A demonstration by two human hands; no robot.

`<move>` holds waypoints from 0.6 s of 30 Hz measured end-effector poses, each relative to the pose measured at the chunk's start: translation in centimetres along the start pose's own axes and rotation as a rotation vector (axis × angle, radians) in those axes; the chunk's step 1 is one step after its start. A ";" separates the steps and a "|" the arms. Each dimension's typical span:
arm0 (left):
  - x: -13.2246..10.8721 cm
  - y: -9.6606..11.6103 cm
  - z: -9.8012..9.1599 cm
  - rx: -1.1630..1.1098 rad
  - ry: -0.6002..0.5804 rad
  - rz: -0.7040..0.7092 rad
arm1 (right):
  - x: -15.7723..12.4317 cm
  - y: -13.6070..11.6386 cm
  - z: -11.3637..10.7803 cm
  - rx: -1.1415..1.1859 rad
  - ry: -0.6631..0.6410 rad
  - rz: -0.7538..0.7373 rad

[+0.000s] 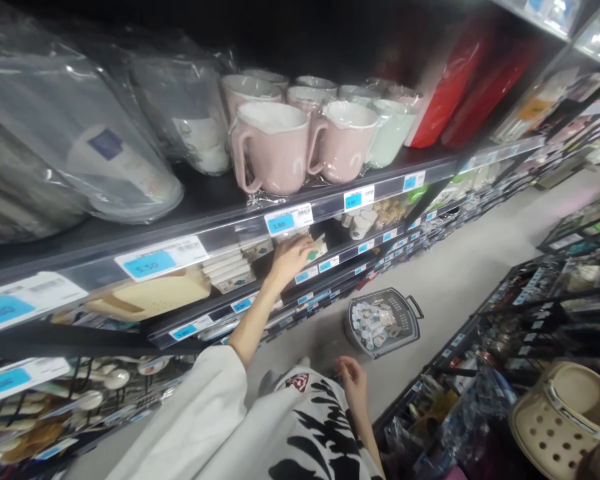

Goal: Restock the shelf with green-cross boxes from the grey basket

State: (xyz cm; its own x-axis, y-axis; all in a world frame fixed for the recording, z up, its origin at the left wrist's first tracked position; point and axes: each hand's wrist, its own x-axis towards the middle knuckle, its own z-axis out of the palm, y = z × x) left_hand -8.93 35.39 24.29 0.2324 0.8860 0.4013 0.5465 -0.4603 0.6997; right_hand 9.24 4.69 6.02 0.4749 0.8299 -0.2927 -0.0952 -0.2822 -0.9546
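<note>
My left hand [289, 259] reaches up to the second shelf, its fingers closed on a small white packet with a green mark [317, 251]. It is next to a stack of flat white boxes [229, 269]. My right hand [353, 377] hangs low by my patterned top, fingers loosely spread, holding nothing. A grey basket [406, 308] with several small bottles stands on the floor just beyond it.
Pink mugs [273, 155] and pale green mugs [391, 130] stand on the shelf above, behind blue price tags [289, 219]. Plastic-wrapped ware [105, 160] sits to the left, red items [445, 93] to the right. The right-hand rack holds a beige clog [565, 410]. The aisle floor [470, 267] runs ahead.
</note>
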 end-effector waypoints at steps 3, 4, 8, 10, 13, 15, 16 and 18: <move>1.9 -0.9 -0.1 0.122 0.014 0.027 | -0.1 -0.1 0.0 -0.009 -0.009 0.008; 2.2 -1.1 0.1 0.155 0.016 0.020 | -0.1 -0.1 0.0 -0.010 -0.015 0.010; 2.5 -2.0 1.1 0.260 0.042 -0.004 | 0.0 -0.3 0.1 -0.008 -0.033 0.014; 2.5 -2.6 1.6 0.317 0.060 0.018 | 0.0 -0.4 0.1 -0.020 -0.035 0.002; 2.4 -3.4 1.9 0.420 0.109 0.004 | 0.2 -0.8 0.3 -0.059 -0.065 -0.028; 2.4 -3.8 2.1 0.478 0.147 -0.036 | 0.7 -1.6 0.6 -0.083 -0.094 -0.050; 2.4 -3.9 2.1 0.501 0.160 -0.053 | 1.0 -2.1 0.7 -0.096 -0.110 -0.065; 2.2 -4.0 2.4 0.530 0.148 -0.054 | 1.8 -3.6 1.2 -0.126 -0.133 -0.098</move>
State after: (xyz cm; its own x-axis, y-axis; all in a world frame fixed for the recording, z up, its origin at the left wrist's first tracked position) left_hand -8.69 39.37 20.95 0.0982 0.8727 0.4782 0.8937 -0.2887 0.3434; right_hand 9.36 7.78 8.88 0.3555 0.9105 -0.2111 0.0599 -0.2475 -0.9670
